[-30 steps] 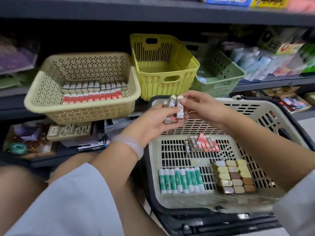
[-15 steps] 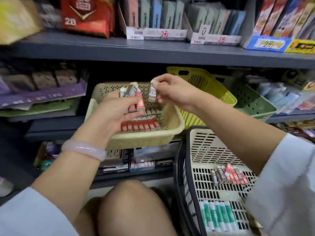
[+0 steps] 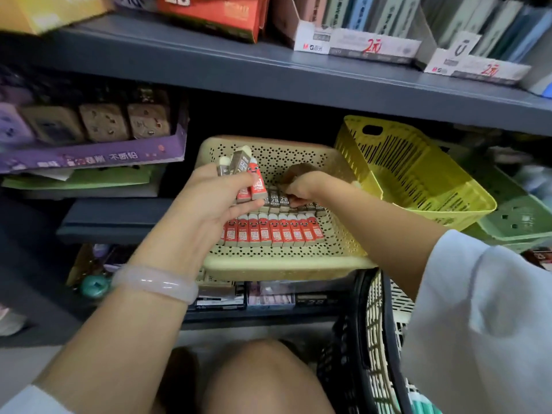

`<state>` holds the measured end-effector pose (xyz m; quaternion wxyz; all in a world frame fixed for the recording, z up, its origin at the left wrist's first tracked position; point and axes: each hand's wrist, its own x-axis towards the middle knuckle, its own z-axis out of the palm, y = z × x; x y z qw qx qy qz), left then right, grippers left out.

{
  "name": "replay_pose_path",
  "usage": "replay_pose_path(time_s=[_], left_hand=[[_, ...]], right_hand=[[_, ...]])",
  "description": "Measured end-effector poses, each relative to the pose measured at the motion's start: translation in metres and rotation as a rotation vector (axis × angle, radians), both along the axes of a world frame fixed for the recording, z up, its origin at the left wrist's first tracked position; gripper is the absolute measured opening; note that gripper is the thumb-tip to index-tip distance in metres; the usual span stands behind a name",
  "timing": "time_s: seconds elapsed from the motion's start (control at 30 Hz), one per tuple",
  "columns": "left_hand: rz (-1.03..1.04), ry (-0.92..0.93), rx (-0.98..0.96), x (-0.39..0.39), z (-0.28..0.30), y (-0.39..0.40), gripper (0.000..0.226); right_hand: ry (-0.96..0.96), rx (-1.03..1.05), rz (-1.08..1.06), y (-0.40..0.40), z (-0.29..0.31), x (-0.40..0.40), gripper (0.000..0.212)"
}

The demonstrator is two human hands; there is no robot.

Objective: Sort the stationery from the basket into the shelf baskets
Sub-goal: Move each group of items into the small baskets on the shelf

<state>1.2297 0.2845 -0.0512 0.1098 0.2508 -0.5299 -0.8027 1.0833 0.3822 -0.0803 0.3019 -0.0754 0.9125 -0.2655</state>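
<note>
1. Fingers (image 3: 239, 188) of the left hand (image 3: 209, 204) are curling round a bunch of erasers (image 3: 245, 174), some in red sleeves and some in brown, and are holding it over the left part of the beige basket (image 3: 283, 264).
2. Fingertips of the right hand (image 3: 301, 186) are drawing together inside the beige basket, at the brown row (image 3: 277, 201) of erasers; they seem to be pinching one eraser there, though the hand is hiding most of it.
3. Lying in the beige basket, in front of the brown row, is a red row (image 3: 268, 231) of erasers, set side by side with white tips pointing to the back.
4. Sitting just right of the beige basket is a yellow basket (image 3: 418, 180), and beyond that a green basket (image 3: 513, 222), all three on the same shelf (image 3: 113, 222).
5. Showing below the beige basket, at the lower right, is the rim of the floor basket (image 3: 373, 339), mostly covered by the white sleeve (image 3: 478, 324) of the right arm.
6. Circling the left wrist, below and left of the beige basket, is a pale bangle (image 3: 155, 282).
7. Standing on the board above the beige basket are a red box (image 3: 215, 10) and trays (image 3: 358, 40) with price labels.
</note>
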Motion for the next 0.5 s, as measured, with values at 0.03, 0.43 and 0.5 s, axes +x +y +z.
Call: replay_pose_path(time_s=[0.03,0.43,0.5], left_hand=[[-0.003,-0.003,0.001,-0.001,0.0,-0.001,0.014],[-0.001,-0.036,0.022,-0.004,0.0,0.0,0.024],[0.001,-0.048,0.016,-0.004,-0.001,0.002,0.029]], right_hand=[[0.008,-0.004,0.016,0.002,-0.001,0.0,0.044],[0.455,0.312,0.65,0.017,-0.007,0.001,0.063],[0.468,0.306,0.649,0.018,-0.007,0.0,0.06]])
